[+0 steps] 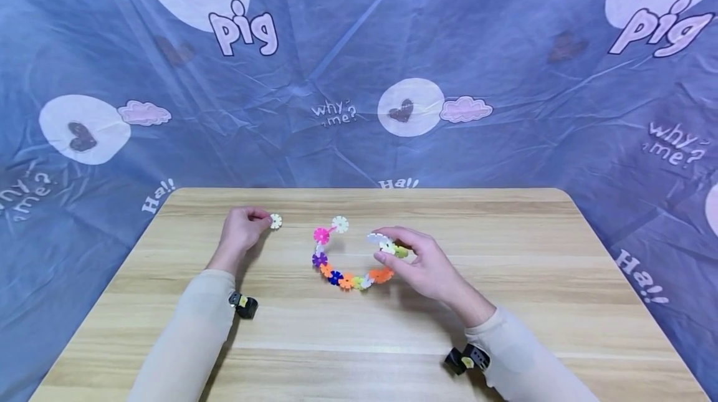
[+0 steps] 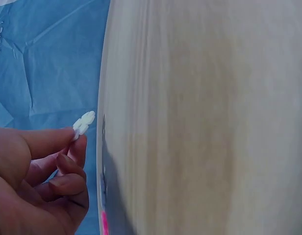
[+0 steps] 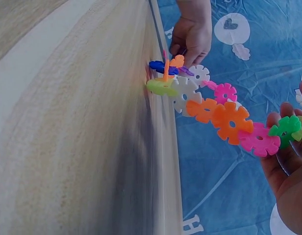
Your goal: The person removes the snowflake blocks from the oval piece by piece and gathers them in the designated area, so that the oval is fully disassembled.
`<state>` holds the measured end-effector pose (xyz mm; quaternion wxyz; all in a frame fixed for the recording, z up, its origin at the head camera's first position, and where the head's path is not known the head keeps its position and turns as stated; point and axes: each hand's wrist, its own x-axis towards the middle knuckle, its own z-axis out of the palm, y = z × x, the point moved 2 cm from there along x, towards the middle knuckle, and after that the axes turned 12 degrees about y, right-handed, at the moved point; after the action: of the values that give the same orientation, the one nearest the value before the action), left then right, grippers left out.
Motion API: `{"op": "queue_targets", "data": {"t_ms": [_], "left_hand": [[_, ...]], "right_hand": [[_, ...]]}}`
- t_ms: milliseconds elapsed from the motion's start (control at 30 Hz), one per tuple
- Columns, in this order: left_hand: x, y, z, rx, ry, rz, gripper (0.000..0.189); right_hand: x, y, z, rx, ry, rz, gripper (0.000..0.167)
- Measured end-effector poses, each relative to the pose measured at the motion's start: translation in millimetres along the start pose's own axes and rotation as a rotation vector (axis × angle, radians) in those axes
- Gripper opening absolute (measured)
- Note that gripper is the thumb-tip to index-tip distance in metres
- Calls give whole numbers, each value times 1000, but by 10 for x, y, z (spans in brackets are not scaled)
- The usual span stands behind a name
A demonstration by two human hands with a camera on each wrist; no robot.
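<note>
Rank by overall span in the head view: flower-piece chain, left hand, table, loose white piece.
1. Table
2. Flower-piece chain, partly hidden
3. Left hand
4. Loose white piece

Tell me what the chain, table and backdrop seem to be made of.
Chain: probably plastic, smooth; thin, evenly coloured notched discs. Table: perhaps wood or laminate, smooth, faint sheen; grain streaks. Backdrop: perhaps fabric or plastic sheeting, printed; sharp creases.

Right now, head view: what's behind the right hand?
Tabletop and part of the flower-disc chain. The right hand hides one stretch; the right wrist view shows a pink disc and green disc there.
</note>
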<state>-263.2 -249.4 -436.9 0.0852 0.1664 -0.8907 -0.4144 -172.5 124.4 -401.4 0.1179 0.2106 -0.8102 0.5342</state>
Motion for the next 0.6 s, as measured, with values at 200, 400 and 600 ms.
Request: {"op": "queue_targets", "data": {"t_ms": [200,400,600], "left_hand": [[16,-33,-28,36,-9,1,21],[43,-60,-52,81,-2,31,20],[55,-96,-74,102,24,60,22]], "right_hand": [[11,4,7,-3,0,-8,37],[11,4,14,-6,3,-25,37],[6,15,26,3,4,-28,36]]}}
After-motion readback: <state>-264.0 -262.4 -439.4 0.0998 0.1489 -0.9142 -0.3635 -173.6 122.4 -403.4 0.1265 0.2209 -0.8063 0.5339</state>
